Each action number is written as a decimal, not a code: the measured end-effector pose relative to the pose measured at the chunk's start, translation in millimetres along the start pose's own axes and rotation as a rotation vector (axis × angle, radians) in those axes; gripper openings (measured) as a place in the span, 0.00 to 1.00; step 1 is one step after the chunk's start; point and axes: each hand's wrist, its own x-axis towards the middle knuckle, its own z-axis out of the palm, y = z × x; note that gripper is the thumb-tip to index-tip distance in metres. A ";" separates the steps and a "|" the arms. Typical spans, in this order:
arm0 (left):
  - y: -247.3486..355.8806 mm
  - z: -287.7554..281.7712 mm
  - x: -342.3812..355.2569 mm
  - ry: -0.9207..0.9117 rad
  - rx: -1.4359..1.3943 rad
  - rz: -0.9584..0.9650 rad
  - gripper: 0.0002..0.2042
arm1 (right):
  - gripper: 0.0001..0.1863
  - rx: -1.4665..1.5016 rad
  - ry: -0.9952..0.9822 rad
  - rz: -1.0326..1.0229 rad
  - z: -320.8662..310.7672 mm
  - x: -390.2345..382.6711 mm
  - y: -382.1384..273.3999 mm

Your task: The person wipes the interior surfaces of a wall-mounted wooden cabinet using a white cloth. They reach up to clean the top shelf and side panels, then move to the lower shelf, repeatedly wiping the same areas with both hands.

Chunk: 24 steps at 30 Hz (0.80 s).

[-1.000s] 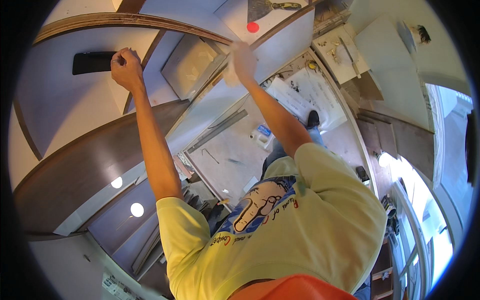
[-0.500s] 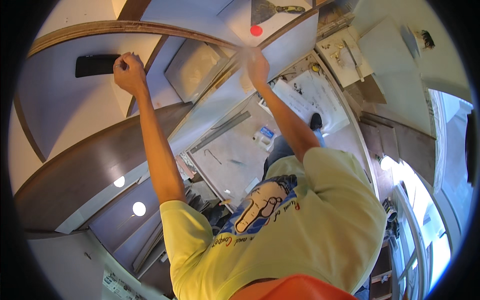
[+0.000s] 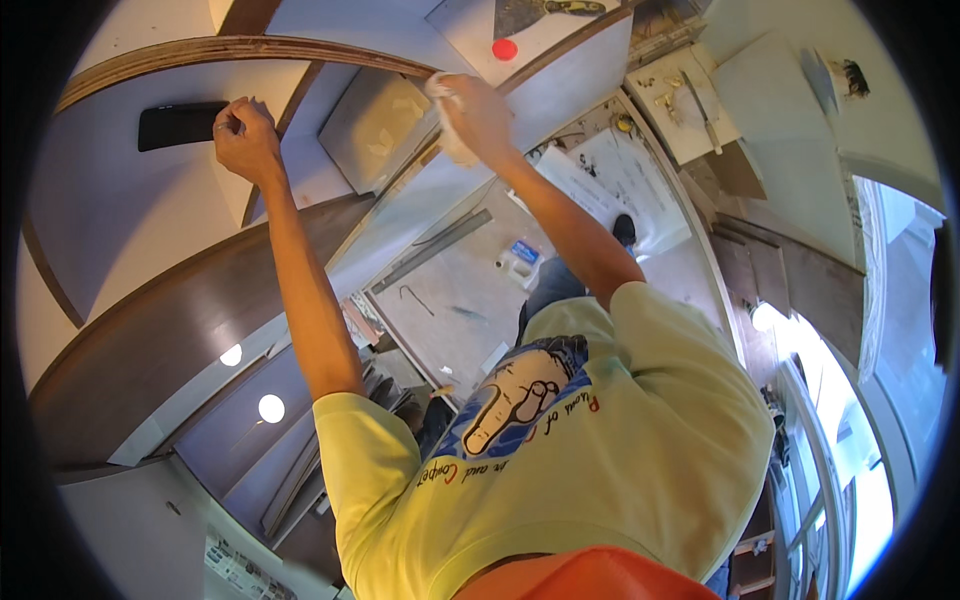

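Note:
My right hand is closed around a crumpled whitish cloth. It presses the cloth near the right end of the curved brown wooden edge of a shelf unit. My left hand is raised at the far left inside the unit. Its fingers are curled in a pinch, and whatever lies between them is hidden. Right beside those fingertips a flat black phone-like slab rests on the pale panel.
A putty knife and a round red disc lie on a pale surface beyond my right hand. Below, a white jug with a blue label stands on the floor near a bent rod. A blade-like tool lies on a board at the right.
My right hand has moved left along the wooden edge, and the cloth shows more clearly. The left hand stays beside the black slab. The whole view has shifted slightly.

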 end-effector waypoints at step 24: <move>3.4 -1.2 1.3 0.012 0.009 0.069 0.13 | 0.11 -0.042 -0.059 0.282 -14.9 -12.5 28.9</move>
